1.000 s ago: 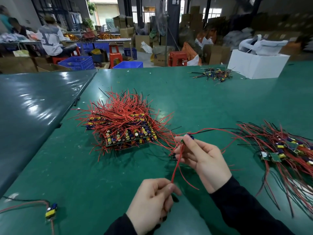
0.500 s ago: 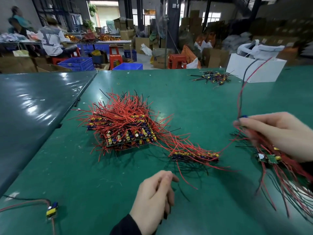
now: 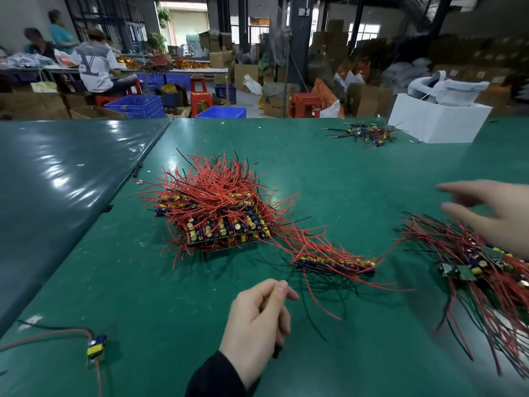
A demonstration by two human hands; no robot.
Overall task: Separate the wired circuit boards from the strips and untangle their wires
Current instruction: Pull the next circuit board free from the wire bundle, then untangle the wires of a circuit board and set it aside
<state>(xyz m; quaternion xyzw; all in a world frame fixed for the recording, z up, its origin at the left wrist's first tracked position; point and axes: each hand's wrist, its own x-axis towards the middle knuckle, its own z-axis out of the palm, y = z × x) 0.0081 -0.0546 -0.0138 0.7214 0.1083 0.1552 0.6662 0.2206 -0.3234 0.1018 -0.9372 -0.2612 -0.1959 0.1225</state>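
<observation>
— While the strip of boards [image 3: 335,263] lies between the two hands, just past the left one, where is the big stack [image 3: 217,216]?

— Further out, ahead of the left hand [image 3: 257,319], its red wires bristling. Loose boards [image 3: 481,262] lie under the right hand [image 3: 495,213].

— And the hands?

— The left rests on the green table [image 3: 143,325], fingers loosely curled, thumb against forefinger; whether it pinches anything, I cannot tell. The right hovers blurred, fingers spread, holding nothing. One single board [image 3: 96,346] lies left of the left hand.
</observation>
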